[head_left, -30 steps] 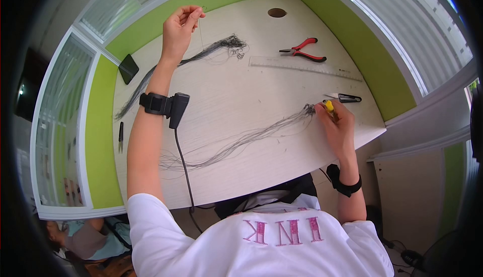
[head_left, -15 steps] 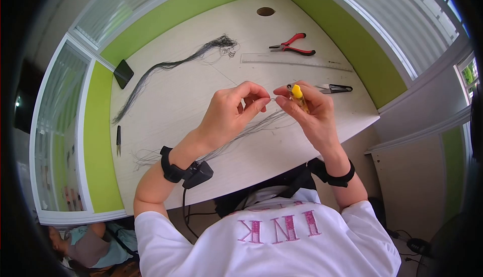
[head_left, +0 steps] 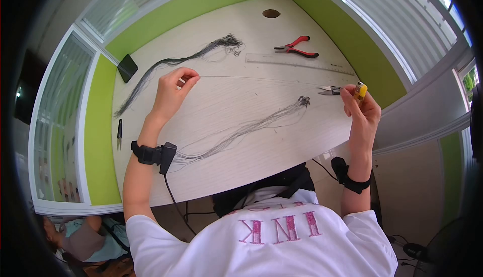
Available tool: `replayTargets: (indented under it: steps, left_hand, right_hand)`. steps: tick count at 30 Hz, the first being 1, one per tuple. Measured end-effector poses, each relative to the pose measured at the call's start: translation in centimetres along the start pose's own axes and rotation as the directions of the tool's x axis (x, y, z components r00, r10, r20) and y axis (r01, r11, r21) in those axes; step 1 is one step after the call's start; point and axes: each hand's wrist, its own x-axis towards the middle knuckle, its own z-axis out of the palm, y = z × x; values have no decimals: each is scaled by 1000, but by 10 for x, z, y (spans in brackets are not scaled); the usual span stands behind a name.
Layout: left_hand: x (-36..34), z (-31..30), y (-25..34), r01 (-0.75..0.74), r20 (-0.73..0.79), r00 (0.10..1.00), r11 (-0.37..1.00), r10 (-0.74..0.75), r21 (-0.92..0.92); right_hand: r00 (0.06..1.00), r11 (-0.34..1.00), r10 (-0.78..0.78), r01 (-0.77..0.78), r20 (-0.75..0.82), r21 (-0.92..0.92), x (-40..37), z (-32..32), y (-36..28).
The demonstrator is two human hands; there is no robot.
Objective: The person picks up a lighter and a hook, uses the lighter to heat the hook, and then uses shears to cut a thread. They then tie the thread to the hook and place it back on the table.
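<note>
Left hand (head_left: 173,89) is pinched tight on one end of a thin strand (head_left: 266,80), pulled taut above the desk (head_left: 226,161) across to the right hand (head_left: 360,112). That hand's closed around a yellow lighter (head_left: 360,90). A loose wire bundle (head_left: 246,127) lies underneath, with snips (head_left: 329,90), a ruler (head_left: 302,65) and red pliers (head_left: 297,48) further back.

A: Premises, type?
B: Office cubicle, used as a hand-work bench. White corner desk (head_left: 261,156) lay beneath the left hand (head_left: 173,90) and right hand (head_left: 359,108); cable hole (head_left: 271,13) far beyond the left.
A: Enclosure?
B: Green partition panels (head_left: 201,2) topped with ribbed glass (head_left: 387,25) stood beyond both hands.
A: Bench stock?
B: Pliers (head_left: 297,49) and ruler (head_left: 302,65) lay beyond the right hand, a strand bundle (head_left: 241,128) between the hands, a lighter (head_left: 360,89) gripped in the right, one strand (head_left: 261,79) pinched in the left.
</note>
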Motion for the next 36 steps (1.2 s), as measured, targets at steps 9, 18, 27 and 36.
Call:
replayTargets:
  steps: [9,18,27,36]
  left_hand:
    - [-47,-137,-32,470,-349,877,738,-329,485]
    - [-65,-102,67,310,17,945,914,-326,263]
    - [-50,-4,138,245,377,925,834,-48,-494]
    - [-38,27,137,569,633,765,588,-122,-575]
  right_hand:
    - [984,977,133,-150,119,149,-11,0,-7]
    - [719,861,284,-482,635,161,-33,47,-16]
    - [732,881,241,-440,637,173,-42,52,-22]
    - [817,985,85,-157,570,78,-38,45,-17]
